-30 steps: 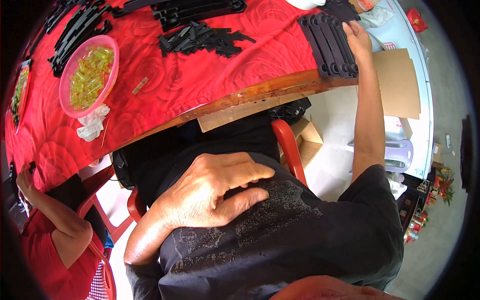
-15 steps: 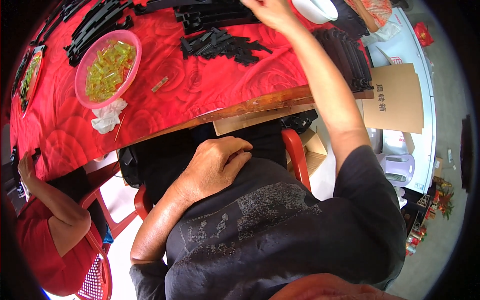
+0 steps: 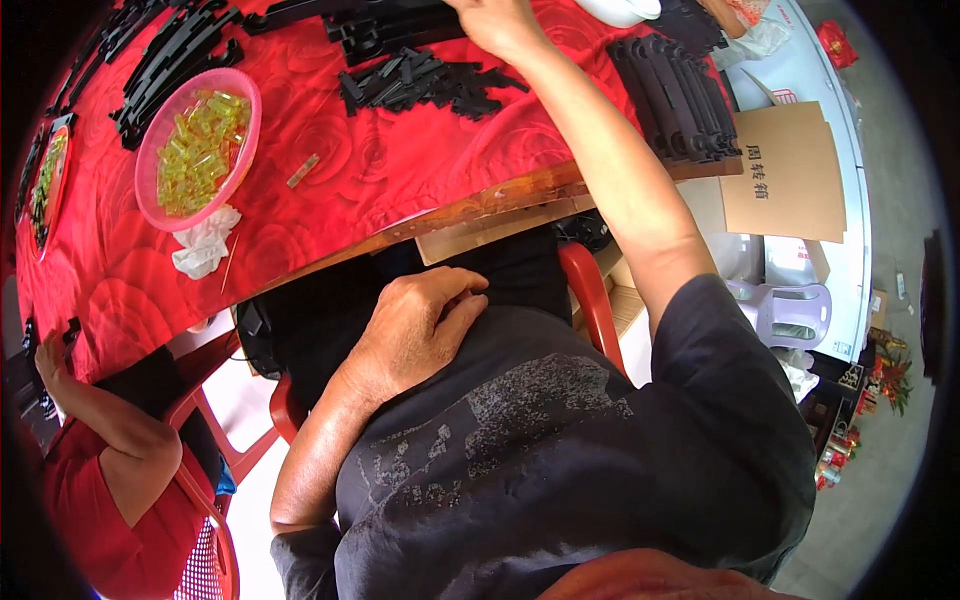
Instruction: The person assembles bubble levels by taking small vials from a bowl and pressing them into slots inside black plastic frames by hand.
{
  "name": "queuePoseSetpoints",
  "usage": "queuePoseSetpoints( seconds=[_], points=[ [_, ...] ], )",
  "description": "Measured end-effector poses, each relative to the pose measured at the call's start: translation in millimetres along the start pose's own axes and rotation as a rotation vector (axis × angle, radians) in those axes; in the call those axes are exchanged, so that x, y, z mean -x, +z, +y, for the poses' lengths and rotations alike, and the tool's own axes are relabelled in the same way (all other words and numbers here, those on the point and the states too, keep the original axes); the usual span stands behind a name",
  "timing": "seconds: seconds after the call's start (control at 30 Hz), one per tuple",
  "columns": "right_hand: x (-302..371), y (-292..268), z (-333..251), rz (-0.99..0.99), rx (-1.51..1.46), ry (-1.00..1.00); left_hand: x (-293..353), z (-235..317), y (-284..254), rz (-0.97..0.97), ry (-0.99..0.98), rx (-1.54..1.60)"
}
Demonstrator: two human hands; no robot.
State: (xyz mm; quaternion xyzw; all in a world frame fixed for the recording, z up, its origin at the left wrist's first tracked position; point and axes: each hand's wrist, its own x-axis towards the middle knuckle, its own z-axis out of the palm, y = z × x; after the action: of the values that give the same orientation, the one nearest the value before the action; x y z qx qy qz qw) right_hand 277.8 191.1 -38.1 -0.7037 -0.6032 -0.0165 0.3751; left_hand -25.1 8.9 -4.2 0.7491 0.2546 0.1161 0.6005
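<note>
The right hand point(image 3: 498, 25) reaches to the far side of the worktop point(image 3: 545, 187), just beside a far stack of long black moulded strips point(image 3: 385, 38). Its fingertips run out of view at the upper edge, so I cannot tell how far open that grip is or whether it has hold of a strip. The left hand point(image 3: 415, 325) rests near, against the front of the person's dark shirt point(image 3: 560, 470); its grip is loosely curled, a gap showing between thumb and fingers, with nothing seen in it.

A red rose-patterned cloth point(image 3: 400, 150) covers the worktop. A loose pile of short black pieces point(image 3: 410, 82) lies on it, just nearer than the far stack — and more black strips are grouped at right point(image 3: 675, 100) and at far left point(image 3: 175, 75). On the left stands a pink bowl point(image 3: 146, 190) of translucent yellow pieces point(image 3: 205, 150), with a crumpled white tissue point(image 3: 205, 243) on its near side and a thin stick point(image 3: 230, 262) by the tissue. A white bowl point(image 3: 620, 8) sits at far right. At near left, a co-worker's hand point(image 3: 50, 362) is at the cloth's edge.
</note>
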Motion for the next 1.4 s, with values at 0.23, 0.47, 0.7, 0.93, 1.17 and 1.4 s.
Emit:
queuePoseSetpoints(
  seconds=[0.23, 0.47, 0.7, 0.93, 1.17, 1.4],
  points=[
    [104, -57, -25, -0.497, -1.441, 0.358, 0, -11, 0, 0.011, 0.016, -0.032],
    [183, -68, -61, -0.533, -1.480, 0.570, -4, -10, 3, 0.026, 0.053, -0.032],
    [212, -58, -82, -0.467, -1.452, 0.633, -12, -11, 5, 0.293, -0.011, 0.035],
    [218, -56, -108, -0.429, -1.460, 0.582, -18, -23, 9, 0.427, -0.020, 0.082],
    [219, -59, -116, -0.531, -1.569, 0.517, -21, -24, 6, 0.395, 0.039, 0.117],
    [215, -62, -109, -0.586, -1.693, 0.564, -19, -23, 3, 0.304, -0.093, 0.203]
  ],
)
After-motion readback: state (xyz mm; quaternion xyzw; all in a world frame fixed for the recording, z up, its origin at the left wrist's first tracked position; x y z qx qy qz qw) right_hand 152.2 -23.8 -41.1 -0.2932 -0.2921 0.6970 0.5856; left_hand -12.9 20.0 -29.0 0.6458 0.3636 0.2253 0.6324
